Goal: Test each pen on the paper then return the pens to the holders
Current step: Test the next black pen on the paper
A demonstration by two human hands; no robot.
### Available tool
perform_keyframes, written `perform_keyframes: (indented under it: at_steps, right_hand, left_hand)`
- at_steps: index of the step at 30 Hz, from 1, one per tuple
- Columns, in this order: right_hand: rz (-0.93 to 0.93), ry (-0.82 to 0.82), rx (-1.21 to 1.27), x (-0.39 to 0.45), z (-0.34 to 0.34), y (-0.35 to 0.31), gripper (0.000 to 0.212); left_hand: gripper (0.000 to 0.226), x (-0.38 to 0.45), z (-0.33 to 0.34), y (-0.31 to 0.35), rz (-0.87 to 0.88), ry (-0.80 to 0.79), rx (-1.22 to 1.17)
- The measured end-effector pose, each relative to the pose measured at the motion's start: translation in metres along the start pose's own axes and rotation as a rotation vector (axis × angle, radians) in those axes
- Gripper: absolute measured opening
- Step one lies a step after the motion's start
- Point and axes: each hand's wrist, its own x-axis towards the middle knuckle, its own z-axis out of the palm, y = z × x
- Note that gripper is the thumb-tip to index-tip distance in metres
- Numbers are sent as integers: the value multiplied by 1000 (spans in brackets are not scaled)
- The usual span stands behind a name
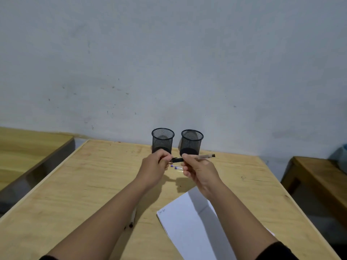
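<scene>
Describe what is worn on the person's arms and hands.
Both forearms are bare. A dark, apparently black sleeve edge shows near each elbow at the bottom of the frame. The left hand and right hand wear no gloves; no rings, watch or bracelets are visible.

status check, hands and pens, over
Left hand and right hand both gripping pen over table. Both holders empty. Nothing blocking paper.
</scene>
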Motion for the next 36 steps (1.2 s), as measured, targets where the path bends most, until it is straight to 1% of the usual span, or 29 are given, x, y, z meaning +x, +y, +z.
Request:
perform_keyframes:
  at_steps: [4, 8, 12, 13, 14, 16, 17, 18, 20, 24, 27, 30, 33, 35, 36]
  right_hand:
    - [-109, -36, -149, -17, -2, 8, 11]
    - [-226, 29, -117, -26, -5, 7, 13]
    - [-275, 80, -92, -33, -10, 5, 13]
    - [-285, 114, -71, -35, -15, 3, 15]
    - [-296, 158, -40, -36, -23, -1, 17]
    - [-300, 239, 36, -38, -48, -13, 21]
    - [-287, 266, 65, -39, -61, -19, 22]
    - [-262, 277, 72, -39, -71, -22, 21]
    - [-207, 242, 35, -38, -77, -19, 18]
    - [-156, 163, -73, -35, -64, 5, 14]
    - [-124, 164, -105, -40, -62, 20, 12]
    - [-91, 177, -86, -36, -59, 25, 11]
    - [-19, 174, -36, -43, -53, 34, 14]
    - [143, 156, -50, -39, -48, 74, 17]
    - [157, 144, -59, -42, -47, 74, 17]
  left_hand:
    - [13, -12, 7, 13, 58, -52, 60]
    - [14, -10, 3, 26, 92, -41, 46]
    - [16, -8, 20, 39, 123, -63, 55]
    - [15, -6, 21, 37, 106, -40, 66]
    - [15, -3, 16, 30, 57, 20, 81]
    - [17, 2, -2, 10, -64, 181, 137]
    - [20, 2, -9, 1, -80, 204, 174]
    - [22, 0, -10, -5, -78, 172, 205]
    - [23, -6, 4, -10, -77, 76, 202]
    - [15, -15, 32, -21, -156, -35, 189]
    - [9, -22, 35, -32, -195, -133, 237]
    - [13, -17, 40, -30, -164, -133, 264]
    - [10, -26, 35, -25, -162, -171, 265]
    - [10, -41, 39, -53, -254, -224, 322]
    - [13, -43, 38, -53, -239, -213, 313]
